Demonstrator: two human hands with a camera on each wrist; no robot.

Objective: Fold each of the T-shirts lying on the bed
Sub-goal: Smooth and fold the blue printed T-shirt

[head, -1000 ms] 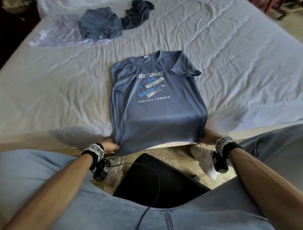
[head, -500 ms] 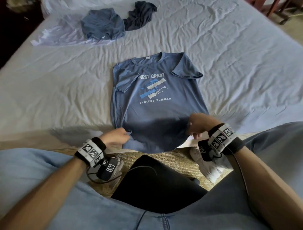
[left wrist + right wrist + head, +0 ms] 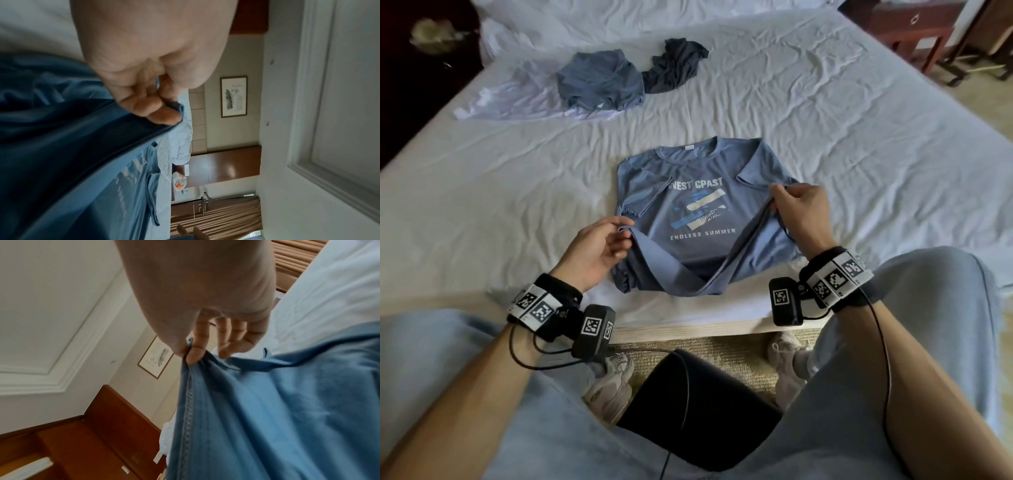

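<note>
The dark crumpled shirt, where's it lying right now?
In the head view the dark crumpled shirt lies at the far side of the bed, touching the right edge of the blue-grey shirt pile.

Printed T-shirt (image 3: 705,219): slate blue, with white lettering and blue-and-white diagonal stripes on the chest. Crumpled T-shirt (image 3: 599,82) at 11 o'clock: the same slate blue. Beside it, dark T-shirt (image 3: 674,66): charcoal navy. Bed sheet (image 3: 859,137): white. Wristbands (image 3: 835,277): white with black square markers. Trousers (image 3: 945,308): pale blue denim.
</note>
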